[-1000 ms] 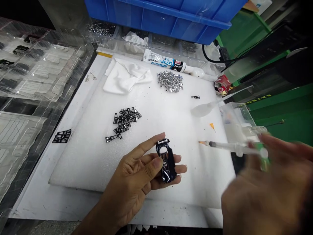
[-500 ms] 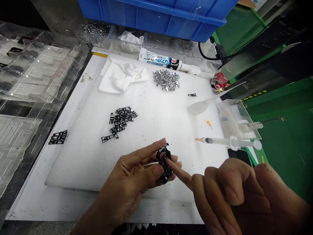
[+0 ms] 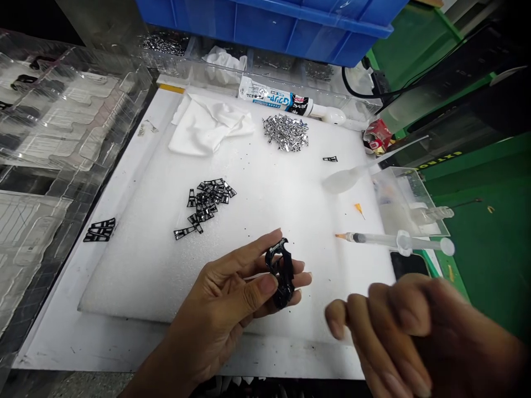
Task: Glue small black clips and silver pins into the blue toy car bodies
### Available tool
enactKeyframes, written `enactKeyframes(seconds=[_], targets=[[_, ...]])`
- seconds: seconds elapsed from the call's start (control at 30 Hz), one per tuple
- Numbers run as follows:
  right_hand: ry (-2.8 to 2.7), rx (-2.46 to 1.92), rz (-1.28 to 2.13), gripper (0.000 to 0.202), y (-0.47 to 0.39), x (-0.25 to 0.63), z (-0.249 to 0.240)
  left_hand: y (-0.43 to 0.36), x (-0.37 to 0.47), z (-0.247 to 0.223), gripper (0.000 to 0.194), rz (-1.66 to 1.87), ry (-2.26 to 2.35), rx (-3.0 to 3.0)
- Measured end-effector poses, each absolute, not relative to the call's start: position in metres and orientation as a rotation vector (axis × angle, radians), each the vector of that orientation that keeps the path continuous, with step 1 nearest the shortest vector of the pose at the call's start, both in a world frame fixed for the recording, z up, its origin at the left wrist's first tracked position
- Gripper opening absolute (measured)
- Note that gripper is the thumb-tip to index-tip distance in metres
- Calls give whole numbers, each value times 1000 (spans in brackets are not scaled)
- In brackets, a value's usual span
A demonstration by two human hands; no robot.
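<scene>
My left hand (image 3: 232,298) is closed around a small glossy black plastic part (image 3: 284,284), pinching it between thumb and fingers. The part stands tilted upright, with a curved opening near its top. To its right, my right hand (image 3: 385,326) hovers apart from it, fingers curled in and slightly blurred. Nothing shows between those fingers. Beyond the hands, small black trapezoid frames (image 3: 209,196) lie in a loose pile on the white foam sheet (image 3: 136,260). A single black frame (image 3: 330,159) rests farther right.
A syringe (image 3: 385,239) with an orange tip, a loose orange needle tip (image 3: 359,208) and a translucent dropper (image 3: 342,179) lie on the right. Shiny metal bits (image 3: 286,132), a white cloth (image 3: 207,127) and a glue tube (image 3: 276,98) lie behind. Clear trays (image 3: 83,121) flank the left; a blue bin (image 3: 265,25) stands at back.
My right hand's outstretched finger has come off the black part and bent inward, and the hand has drawn away. My left hand still holds the part in nearly the same place.
</scene>
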State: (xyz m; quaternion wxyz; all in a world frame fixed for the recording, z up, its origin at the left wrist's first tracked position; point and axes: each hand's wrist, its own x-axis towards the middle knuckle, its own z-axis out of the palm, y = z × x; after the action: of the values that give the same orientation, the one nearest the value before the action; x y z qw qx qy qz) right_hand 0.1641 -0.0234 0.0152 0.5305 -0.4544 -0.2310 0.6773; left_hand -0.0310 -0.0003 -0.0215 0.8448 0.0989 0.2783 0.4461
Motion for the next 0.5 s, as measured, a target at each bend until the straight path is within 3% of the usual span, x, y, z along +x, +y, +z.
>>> enactKeyframes(seconds=[0.2, 0.5], targets=[[-515, -1253, 1552, 34, -21, 140, 20, -2, -31, -25, 35, 958, 566, 238], [-498, -1092, 1649, 39, -8, 146, 20, 0, -31, -24, 36, 949, 576, 214]])
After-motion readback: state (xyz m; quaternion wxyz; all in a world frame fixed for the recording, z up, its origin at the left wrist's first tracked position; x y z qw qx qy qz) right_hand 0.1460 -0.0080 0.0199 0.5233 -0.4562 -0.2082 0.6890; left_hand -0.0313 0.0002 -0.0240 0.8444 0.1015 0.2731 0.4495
